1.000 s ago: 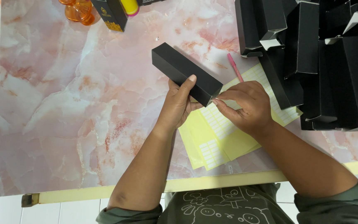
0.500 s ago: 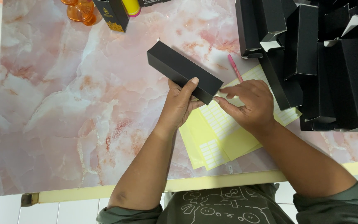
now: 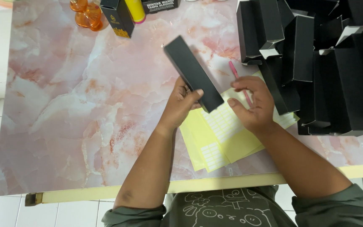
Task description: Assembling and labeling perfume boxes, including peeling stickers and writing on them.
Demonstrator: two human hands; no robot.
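While the left hand [image 3: 180, 105] pinches a long black box [image 3: 193, 73], the right hand [image 3: 252, 105] hangs spread over yellow sticker sheets [image 3: 221, 138] on the pink marble counter [image 3: 64, 105].

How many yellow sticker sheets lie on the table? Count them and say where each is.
2 show, overlapping at the near edge of the table: an upper yellow sheet under the right hand, a lower sheet below the left hand. More may be hidden between them.

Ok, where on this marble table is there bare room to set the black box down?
The widest bare patch is the marble table, left of the left hand holding the long black box and below the orange bottles. The right side is crowded with stacked black boxes; yellow label sheets fill the front middle.
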